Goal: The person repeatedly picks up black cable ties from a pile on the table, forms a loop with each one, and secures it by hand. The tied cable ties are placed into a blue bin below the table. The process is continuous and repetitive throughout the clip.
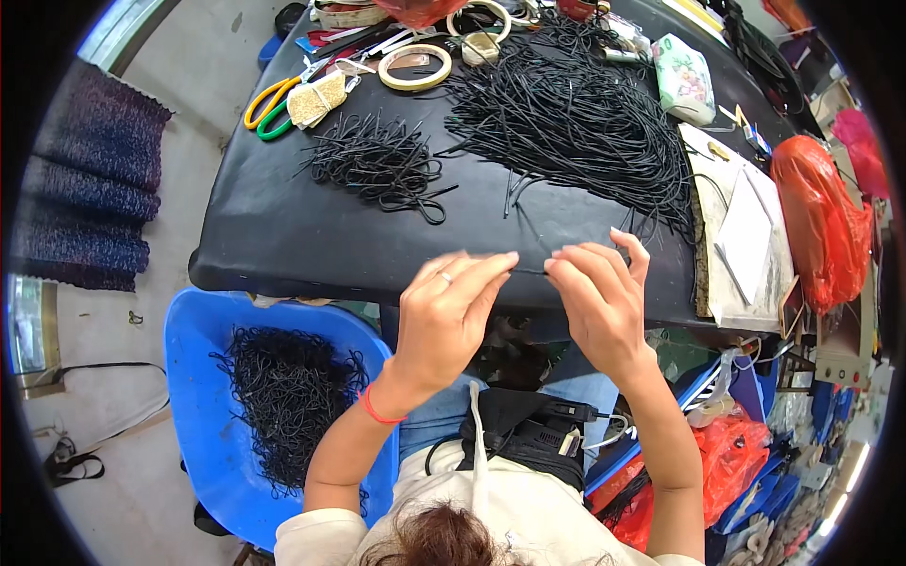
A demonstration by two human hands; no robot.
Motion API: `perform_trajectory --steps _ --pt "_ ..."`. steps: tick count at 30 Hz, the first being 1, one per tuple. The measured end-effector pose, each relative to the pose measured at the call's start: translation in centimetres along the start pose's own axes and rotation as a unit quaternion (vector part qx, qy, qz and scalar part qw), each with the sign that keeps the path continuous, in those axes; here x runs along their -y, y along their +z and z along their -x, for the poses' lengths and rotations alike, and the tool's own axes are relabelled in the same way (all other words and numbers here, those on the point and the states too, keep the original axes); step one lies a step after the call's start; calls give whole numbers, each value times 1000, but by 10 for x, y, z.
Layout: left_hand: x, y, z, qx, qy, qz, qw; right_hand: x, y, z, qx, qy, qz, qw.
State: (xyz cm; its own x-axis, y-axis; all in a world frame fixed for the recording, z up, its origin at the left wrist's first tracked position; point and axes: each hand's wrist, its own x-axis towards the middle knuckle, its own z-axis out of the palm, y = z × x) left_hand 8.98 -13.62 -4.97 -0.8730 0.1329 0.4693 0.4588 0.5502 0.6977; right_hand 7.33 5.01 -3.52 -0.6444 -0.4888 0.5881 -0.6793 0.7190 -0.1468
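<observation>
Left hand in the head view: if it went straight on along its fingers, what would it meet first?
Beyond the dark cord seemingly pinched between the hands, the left hand would likely meet the fingertips of the right hand; depth is uncertain.

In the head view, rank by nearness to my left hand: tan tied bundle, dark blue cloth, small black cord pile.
From the left hand:
1. Small black cord pile, ahead, slightly left.
2. Tan tied bundle, farther ahead and left.
3. Dark blue cloth, at far left.
</observation>
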Motion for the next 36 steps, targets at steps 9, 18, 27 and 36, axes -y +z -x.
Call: perform_trajectory --steps 9,18,27,36 --pt "-5 -1 21 56 -318 402 857 -13 -2 -17 -100 130 -78 983" --pt "-9 9 8 -39 -368 582 724 38 5 -21 13 142 -203 969" --pt "-6 4 7 -97 -311 730 601 34 -4 -17 26 193 -258 946" --pt "-4 -6 9 75 -385 592 704 32 -1 -17 13 69 -157 985"
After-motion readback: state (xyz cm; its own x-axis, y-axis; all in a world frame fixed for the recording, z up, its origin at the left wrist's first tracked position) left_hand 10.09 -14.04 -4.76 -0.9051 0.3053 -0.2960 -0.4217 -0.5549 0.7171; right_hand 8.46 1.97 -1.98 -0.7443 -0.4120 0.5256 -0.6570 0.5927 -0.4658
